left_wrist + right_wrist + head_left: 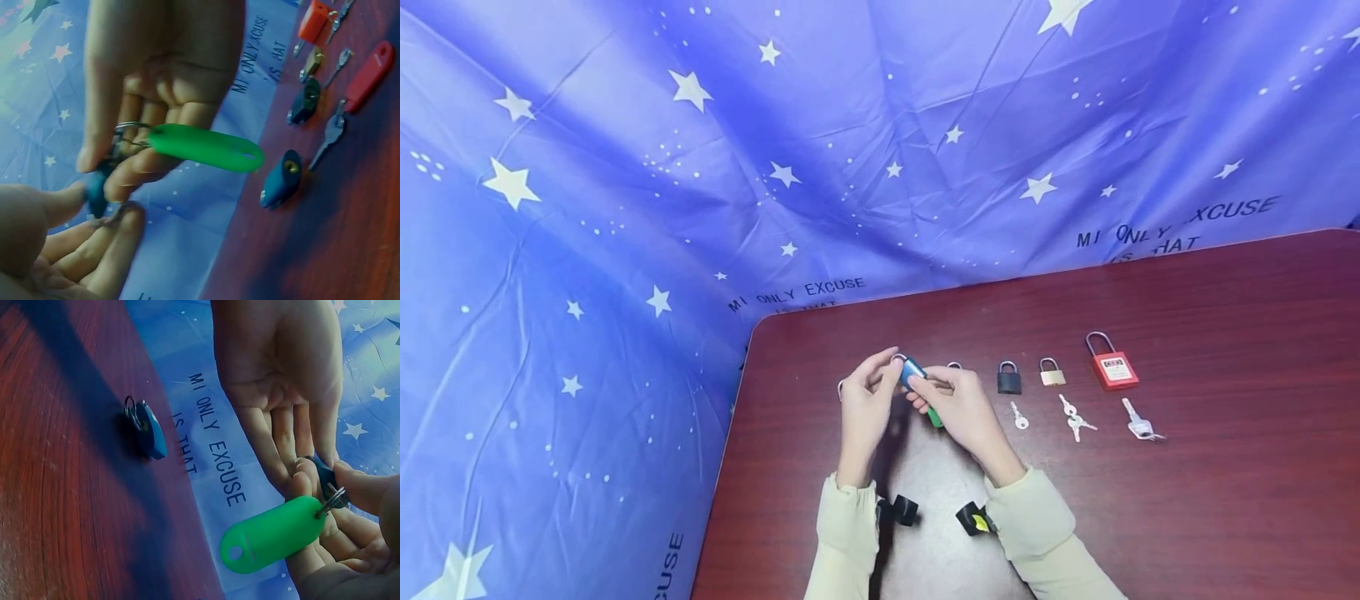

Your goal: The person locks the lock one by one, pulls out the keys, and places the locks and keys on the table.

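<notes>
In the head view both hands meet over the left part of the table at a small blue padlock [912, 369]. My left hand [867, 408] pinches the padlock near its shackle with thumb and fingers. At the other end, my right hand [958, 408] pinches a key [338, 498] against the padlock's bottom. Its blade is hidden by the fingers. From the key's ring hangs a green tag [206, 148], which lies under the right hand in the right wrist view.
Right of the hands stand a black padlock [1009, 379], a brass padlock [1052, 375] and a red padlock [1116, 369], keys before them. Another blue padlock [281, 180] lies near a red-tagged key [331, 134]. Left stands a further blue padlock [149, 432]. A starry cloth [850, 150] hangs behind.
</notes>
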Motion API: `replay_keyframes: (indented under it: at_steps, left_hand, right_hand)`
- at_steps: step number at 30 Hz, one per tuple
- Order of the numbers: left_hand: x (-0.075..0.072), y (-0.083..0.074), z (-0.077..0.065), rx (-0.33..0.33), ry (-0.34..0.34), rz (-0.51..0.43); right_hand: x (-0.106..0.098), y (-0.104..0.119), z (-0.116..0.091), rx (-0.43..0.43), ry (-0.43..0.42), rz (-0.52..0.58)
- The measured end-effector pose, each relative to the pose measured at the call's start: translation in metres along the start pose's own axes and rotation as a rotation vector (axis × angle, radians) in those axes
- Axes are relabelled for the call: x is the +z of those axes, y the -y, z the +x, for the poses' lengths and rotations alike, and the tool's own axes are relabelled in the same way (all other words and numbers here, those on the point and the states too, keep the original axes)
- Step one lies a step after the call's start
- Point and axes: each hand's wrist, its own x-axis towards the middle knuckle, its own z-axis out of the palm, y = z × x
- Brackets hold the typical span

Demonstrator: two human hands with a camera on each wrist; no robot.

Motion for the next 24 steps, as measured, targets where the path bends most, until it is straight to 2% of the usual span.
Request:
replay_keyframes:
  at_steps: [3, 6, 10, 15, 24]
  left_hand:
    - [-0.003, -0.002, -0.001, -0.021, 0.006, 0.047]
    - [-0.004, -0.004, -0.001, -0.034, 0.002, 0.045]
    - [-0.007, 0.006, 0.004, -0.043, -0.033, -0.002]
    - [-0.01, 0.023, 0.009, -0.046, -0.071, -0.022]
    - [-0.005, 0.026, 0.008, -0.059, -0.123, 0.001]
  right_hand:
    - [0.0, -0.002, 0.0, 0.002, 0.001, -0.013]
    - [-0.002, -0.002, 0.0, 0.0, 0.04, -0.041]
    - [-0.007, -0.001, -0.001, -0.008, 0.102, -0.122]
    - [-0.014, -0.002, -0.001, -0.015, 0.114, -0.242]
    - [-0.016, 0.001, -0.003, 0.014, 0.122, -0.283]
